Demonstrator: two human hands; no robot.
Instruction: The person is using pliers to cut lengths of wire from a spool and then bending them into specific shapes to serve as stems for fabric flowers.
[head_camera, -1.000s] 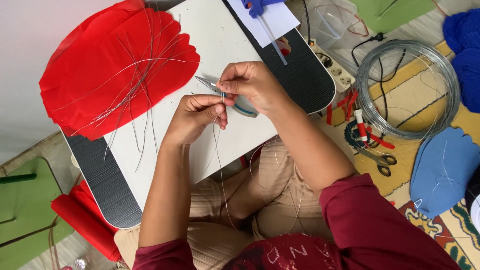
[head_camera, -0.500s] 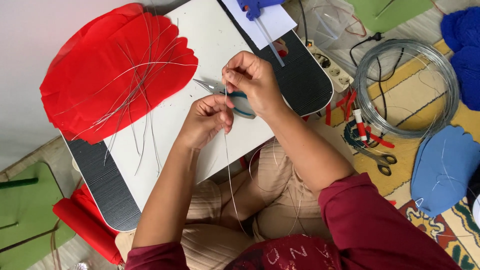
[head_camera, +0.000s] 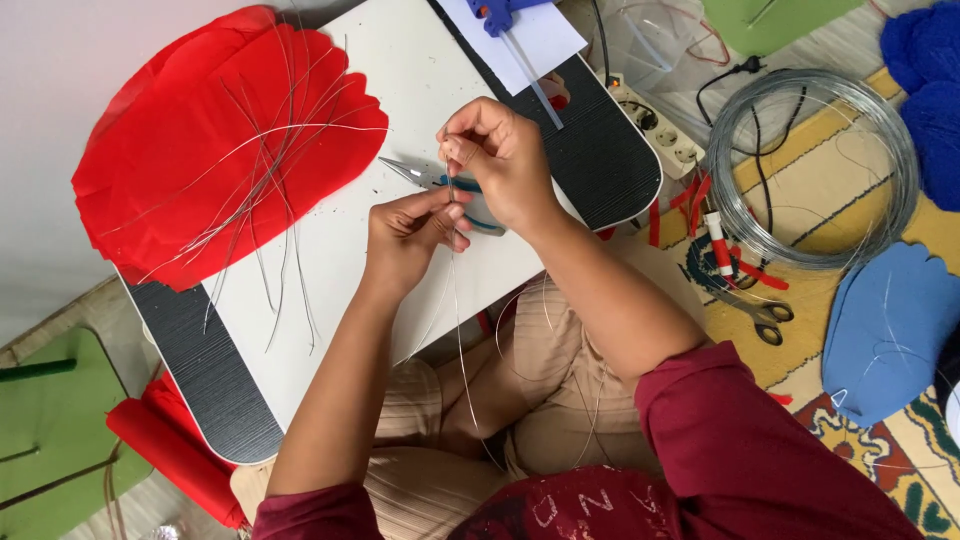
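Observation:
My left hand (head_camera: 410, 235) and my right hand (head_camera: 498, 160) pinch a thin silver wire (head_camera: 458, 300) between their fingertips over a white board (head_camera: 340, 260). The wire hangs down from the hands over my lap. Pliers with blue handles (head_camera: 425, 178) lie on the board just under my hands. A large red petal-shaped sheet (head_camera: 215, 150) lies at the left with several loose cut wires (head_camera: 270, 200) spread over it.
A coil of silver wire (head_camera: 810, 160) lies on the patterned rug at the right, beside scissors (head_camera: 755, 310), a power strip (head_camera: 650, 120) and blue petal sheets (head_camera: 885, 330). A blue glue gun (head_camera: 500, 12) rests on white paper at the top. Green sheets (head_camera: 50, 430) lie at bottom left.
Both hands have lifted slightly and drawn the wire upright; the right hand now sits higher than the left, with the wire hanging straighter down.

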